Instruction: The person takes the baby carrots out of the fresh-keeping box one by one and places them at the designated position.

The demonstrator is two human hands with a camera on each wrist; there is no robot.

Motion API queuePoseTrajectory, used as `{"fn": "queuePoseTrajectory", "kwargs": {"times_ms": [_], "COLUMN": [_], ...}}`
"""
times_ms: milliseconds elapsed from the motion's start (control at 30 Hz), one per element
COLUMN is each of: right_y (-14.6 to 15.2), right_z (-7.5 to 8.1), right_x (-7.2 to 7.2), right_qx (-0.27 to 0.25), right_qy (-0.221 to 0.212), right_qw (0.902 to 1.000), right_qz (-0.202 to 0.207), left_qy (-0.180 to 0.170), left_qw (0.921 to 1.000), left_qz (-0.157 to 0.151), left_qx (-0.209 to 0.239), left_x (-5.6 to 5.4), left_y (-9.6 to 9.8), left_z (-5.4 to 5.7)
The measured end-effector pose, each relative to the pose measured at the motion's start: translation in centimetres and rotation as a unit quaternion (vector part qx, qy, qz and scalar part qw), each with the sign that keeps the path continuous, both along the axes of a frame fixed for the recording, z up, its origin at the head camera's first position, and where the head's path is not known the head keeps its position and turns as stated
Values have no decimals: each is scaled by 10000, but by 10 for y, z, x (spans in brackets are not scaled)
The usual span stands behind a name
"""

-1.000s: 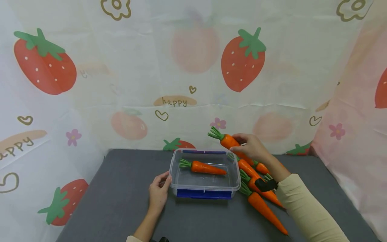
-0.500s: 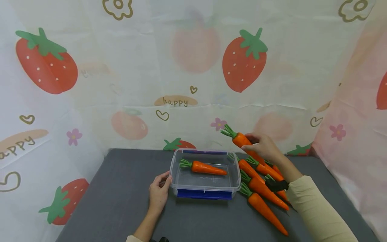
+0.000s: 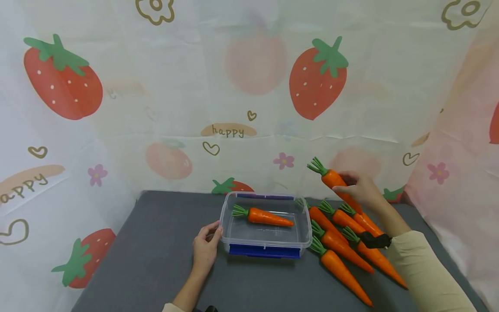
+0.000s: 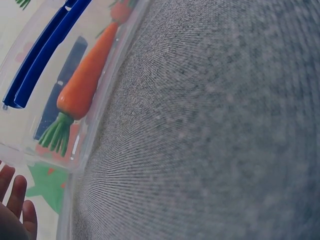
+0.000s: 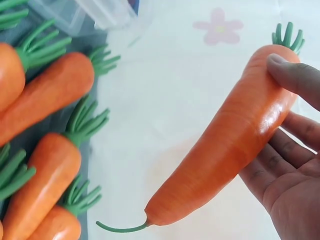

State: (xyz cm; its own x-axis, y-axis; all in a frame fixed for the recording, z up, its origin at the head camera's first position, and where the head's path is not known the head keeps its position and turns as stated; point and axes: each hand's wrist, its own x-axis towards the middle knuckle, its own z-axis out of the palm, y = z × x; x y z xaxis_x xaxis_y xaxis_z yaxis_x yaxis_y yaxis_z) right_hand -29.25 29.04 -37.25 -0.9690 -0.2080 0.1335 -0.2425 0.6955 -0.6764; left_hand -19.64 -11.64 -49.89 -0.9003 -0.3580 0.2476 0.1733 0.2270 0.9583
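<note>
In the head view my right hand (image 3: 360, 190) holds an orange carrot (image 3: 335, 180) with green stalks above the table's back right part. The thumb presses one side of this carrot (image 5: 220, 135) in the right wrist view, and the fingers lie behind it. A clear plastic box (image 3: 265, 242) with blue clips stands mid-table, lid off. One carrot (image 3: 269, 216) lies inside it, stalks to the left. My left hand (image 3: 205, 249) rests at the box's left end; its fingers (image 4: 17, 192) look loosely extended in the left wrist view.
Several carrots lie fanned out on the grey table (image 3: 163, 260) right of the box, including a front one (image 3: 345, 277) and a right one (image 3: 380, 260). A strawberry-printed cloth (image 3: 249, 108) hangs behind the table and along both sides.
My right hand has carried the held carrot rightward and slightly up, away from the box. More of the carrots on the table now show, and the right one lies uncovered. The left hand stays at the box.
</note>
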Motion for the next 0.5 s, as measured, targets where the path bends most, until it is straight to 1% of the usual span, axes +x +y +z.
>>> {"fn": "queuePoseTrajectory", "kwargs": {"times_ms": [267, 500], "right_y": [23, 37], "right_z": [-2, -3], "right_x": [3, 2], "right_qx": [19, 28], "right_qy": [-36, -121], "right_qw": [9998, 9993], "right_qz": [-199, -347], "left_qy": [-15, -27], "left_qw": [10000, 10000], "left_qz": [-61, -7], "left_qx": [17, -30], "left_x": [2, 2], "left_y": [1, 1], "left_z": [2, 2]}}
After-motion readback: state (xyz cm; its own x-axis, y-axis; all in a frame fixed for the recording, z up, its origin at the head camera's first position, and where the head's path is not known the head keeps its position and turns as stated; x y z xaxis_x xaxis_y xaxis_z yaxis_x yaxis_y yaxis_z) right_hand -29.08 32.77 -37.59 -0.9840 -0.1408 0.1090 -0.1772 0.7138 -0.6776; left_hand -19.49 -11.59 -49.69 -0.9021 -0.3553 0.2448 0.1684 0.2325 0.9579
